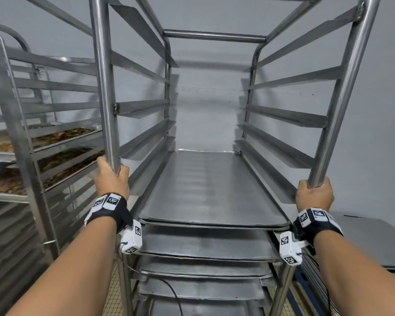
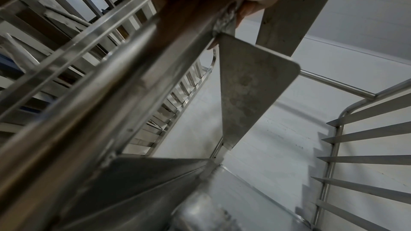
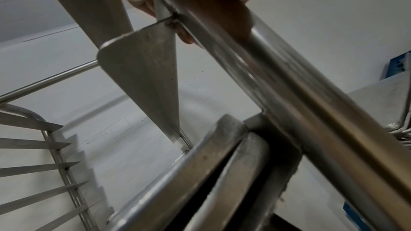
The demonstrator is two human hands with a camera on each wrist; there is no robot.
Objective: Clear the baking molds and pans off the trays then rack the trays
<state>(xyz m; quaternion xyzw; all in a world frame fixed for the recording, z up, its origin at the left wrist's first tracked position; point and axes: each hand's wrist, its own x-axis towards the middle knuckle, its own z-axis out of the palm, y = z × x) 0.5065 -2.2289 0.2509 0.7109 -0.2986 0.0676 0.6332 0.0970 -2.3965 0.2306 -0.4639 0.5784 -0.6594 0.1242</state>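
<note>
- The left hand (image 1: 111,179) is wrapping its fingers round the front left post (image 1: 104,83) of the rack (image 1: 214,36), gripping it just above the top tray.
- The right hand (image 1: 314,192) is curling round the front right post (image 1: 342,99) at about the same height; both wrist views are showing fingers closed on round steel tube beside a welded runner.
- The trays (image 1: 211,190) are sitting bare in the lower runners, stacked one level above another, their front edges sticking out slightly past the posts; the upper runners are holding nothing.
- No molds or pans are showing on these trays, so the racking is looking largely done here.
- The rack is likely feeling heavy and stiff, and the polished posts slippery, so a full wrap low on both posts is suiting it.
- A second rack (image 1: 21,137) is standing to the left, carrying trays of brown food; flat sheets (image 1: 374,242) are lying stacked to the right.
</note>
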